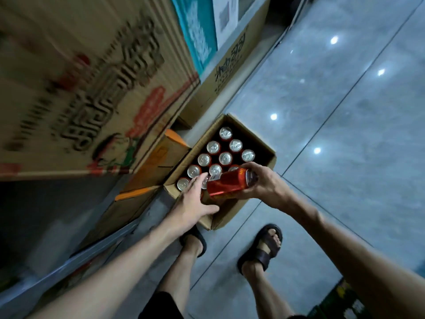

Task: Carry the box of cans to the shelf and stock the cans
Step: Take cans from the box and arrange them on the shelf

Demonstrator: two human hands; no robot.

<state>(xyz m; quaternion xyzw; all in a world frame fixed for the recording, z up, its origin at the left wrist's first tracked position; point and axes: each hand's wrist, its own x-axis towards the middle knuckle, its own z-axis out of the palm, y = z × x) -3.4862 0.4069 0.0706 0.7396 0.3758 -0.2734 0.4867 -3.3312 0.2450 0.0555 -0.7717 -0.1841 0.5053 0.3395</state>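
Note:
An open cardboard box (264, 155) sits on the floor in front of my feet, with several silver-topped red cans (225, 158) standing upright in it. My right hand (266, 185) grips one red can (227, 184), held on its side above the near end of the box. My left hand (193, 201) reaches over the box's near left corner with fingers stretched out above the can tops and the thumb by the box edge. It holds nothing.
Large printed cardboard cartons (92, 88) are stacked on the left, with smaller orange-edged boxes (158, 157) beneath them beside the can box. A metal shelf edge (76, 256) runs along the lower left. Grey tiled floor (345, 134) spreads to the right. My sandalled feet (262, 247) stand just behind the box.

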